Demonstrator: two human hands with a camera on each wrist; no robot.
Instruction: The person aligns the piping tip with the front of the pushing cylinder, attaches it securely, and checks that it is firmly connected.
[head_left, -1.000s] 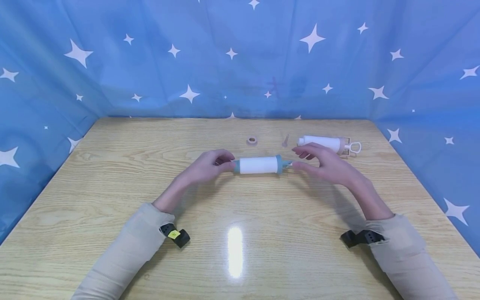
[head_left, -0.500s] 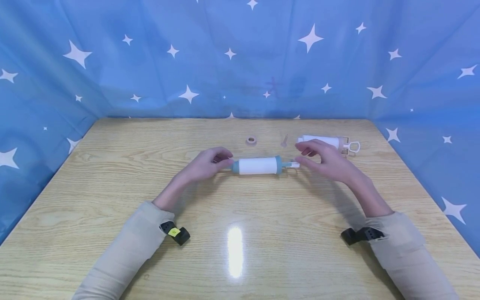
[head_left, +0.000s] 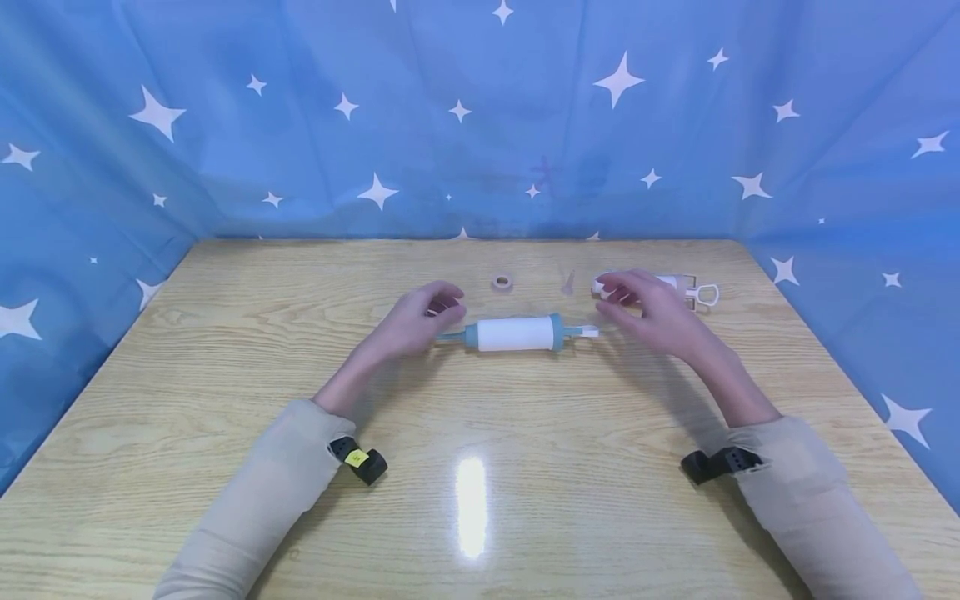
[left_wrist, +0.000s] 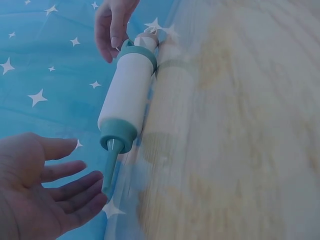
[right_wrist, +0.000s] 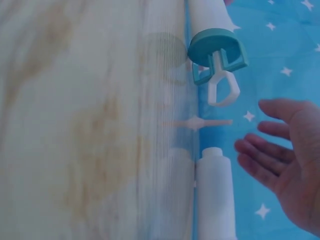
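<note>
A syringe (head_left: 516, 333) with a white barrel, teal end caps, a long teal nozzle (left_wrist: 111, 172) and a white loop plunger handle (right_wrist: 223, 89) lies on the table, nozzle to the left. Beside the nozzle is my left hand (head_left: 420, 321), fingers relaxed; in the left wrist view its fingertips are very close to the nozzle tip, and I cannot tell whether they touch. My right hand (head_left: 656, 317) hovers past the plunger handle, apart from it, thumb and fingers spread around nothing. It partly covers a second white syringe (head_left: 670, 282) with a pinkish collar and white loop handle.
Behind the teal-capped syringe lie a small pinkish ring (head_left: 502, 283) and a small pinkish pointed nozzle (head_left: 567, 283). The wooden table (head_left: 337, 533) ends at a blue star-patterned curtain (head_left: 465, 150) behind and at the sides.
Both hands have drawn away from the syringe's ends and a little toward the back. The nozzle and plunger handle, earlier covered by fingers, now show. The syringe has stayed nearly in place.
</note>
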